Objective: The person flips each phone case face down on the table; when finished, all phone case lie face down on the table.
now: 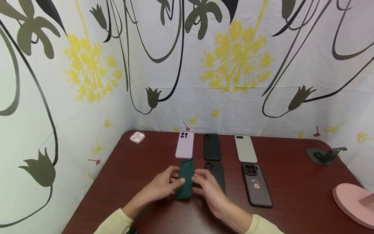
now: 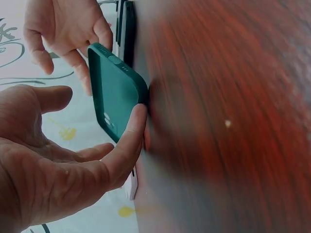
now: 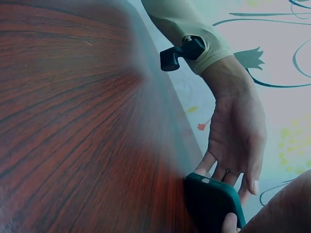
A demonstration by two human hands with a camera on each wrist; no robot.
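— Reaching from either side, how do the hands lie?
— Left hand (image 1: 165, 185) and right hand (image 1: 208, 187) flank the dark green phone case (image 1: 185, 178), tilted on edge on the wooden table (image 1: 292, 195).
— Grip?
— Both loosely open; straight fingertips (image 2: 137, 116) touch its edges.

Green phone case (image 1: 185, 178) on edge

It is dark green with rounded corners (camera cut-out at the far end), tipped up on its long side on the table, fingertips of both hands against its two faces.
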